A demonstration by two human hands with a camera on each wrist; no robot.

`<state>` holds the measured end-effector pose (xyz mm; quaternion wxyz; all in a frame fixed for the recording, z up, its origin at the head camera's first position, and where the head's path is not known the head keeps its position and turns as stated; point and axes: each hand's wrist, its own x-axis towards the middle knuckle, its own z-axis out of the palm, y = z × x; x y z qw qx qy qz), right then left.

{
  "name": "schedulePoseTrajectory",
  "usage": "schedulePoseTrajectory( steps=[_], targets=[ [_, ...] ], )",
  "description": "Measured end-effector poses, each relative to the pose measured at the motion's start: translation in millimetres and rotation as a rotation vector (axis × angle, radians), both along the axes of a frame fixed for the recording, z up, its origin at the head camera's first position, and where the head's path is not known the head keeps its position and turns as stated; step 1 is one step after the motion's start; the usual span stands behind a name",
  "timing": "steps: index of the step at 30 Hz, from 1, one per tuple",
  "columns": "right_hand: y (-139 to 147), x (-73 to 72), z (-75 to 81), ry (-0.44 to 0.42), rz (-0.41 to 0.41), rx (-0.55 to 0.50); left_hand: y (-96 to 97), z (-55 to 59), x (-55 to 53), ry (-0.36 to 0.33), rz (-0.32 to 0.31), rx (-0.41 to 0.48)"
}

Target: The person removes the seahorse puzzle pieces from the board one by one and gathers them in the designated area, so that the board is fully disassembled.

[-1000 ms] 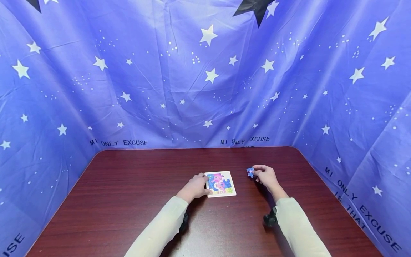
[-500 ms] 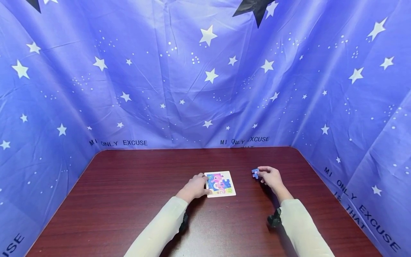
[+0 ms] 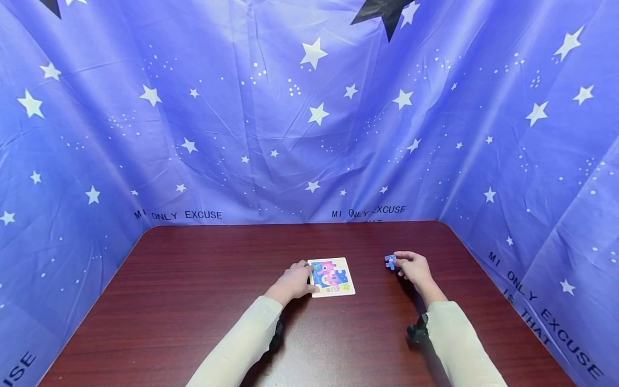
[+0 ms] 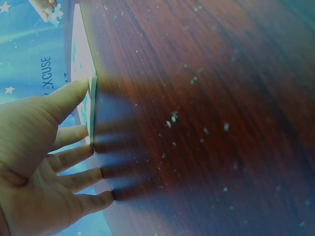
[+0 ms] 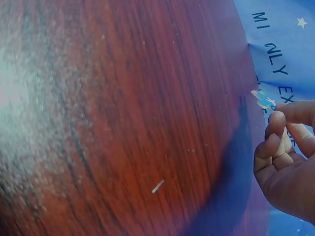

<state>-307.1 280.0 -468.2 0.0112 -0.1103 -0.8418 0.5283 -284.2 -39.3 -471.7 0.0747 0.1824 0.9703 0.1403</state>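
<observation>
A square jigsaw puzzle tray (image 3: 342, 264) with a pale rim lies flat on the table, with a pink seahorse picture (image 3: 331, 277) partly filling it. Its upper right part shows as a bare white area. My left hand (image 3: 292, 281) rests against the tray's left side, thumb and fingertips at the rim, fingers extended; the left wrist view shows some fingertips down on the tabletop. To the right of the tray, my right hand (image 3: 415, 267) pinches a blue puzzle piece (image 3: 390, 262) between thumb and forefinger. In the right wrist view this piece (image 5: 265, 101) is held above the table.
The dark red wood table (image 3: 203, 269) reaches back to a blue curtain (image 3: 271, 118) with stars and lettering, which also hangs at both sides. A black device (image 3: 418, 329) is strapped under the right sleeve (image 3: 459, 338).
My right hand has drifted to the right, away from the tray, carrying the blue puzzle piece. The left hand and the tray stay where they were.
</observation>
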Motion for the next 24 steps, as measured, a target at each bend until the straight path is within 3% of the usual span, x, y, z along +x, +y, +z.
schedulePoseTrajectory(
  steps=[24],
  targets=[
    [22.9,5.4,-0.9,-0.014,-0.04,-0.007,0.6,-0.6,0.0,0.013,-0.007,-0.001]
  ],
)
